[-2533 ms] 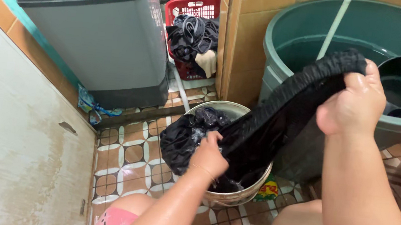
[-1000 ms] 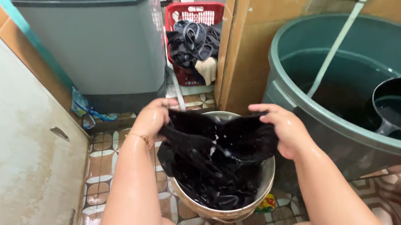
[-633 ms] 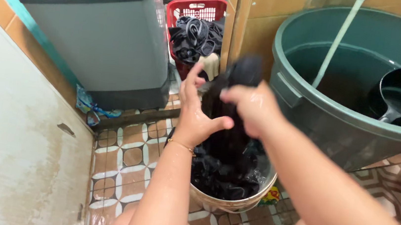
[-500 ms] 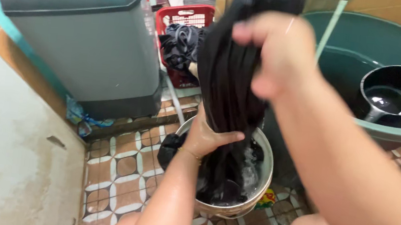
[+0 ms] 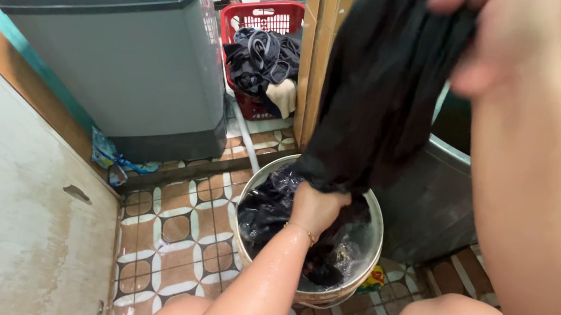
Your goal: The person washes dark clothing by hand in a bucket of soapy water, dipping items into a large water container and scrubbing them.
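both hands grip black garment (image 5: 378, 91) over bucket (image 5: 375, 219)

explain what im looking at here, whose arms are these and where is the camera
The camera sits on a person's head and looks down, so both bare arms are their own. The right hand lifts a wet black garment high. The left hand grips its lower end over a round metal basin holding more dark cloth, on a patterned tile floor. Behind stand a grey washing machine, a red laundry basket and a big green tub.
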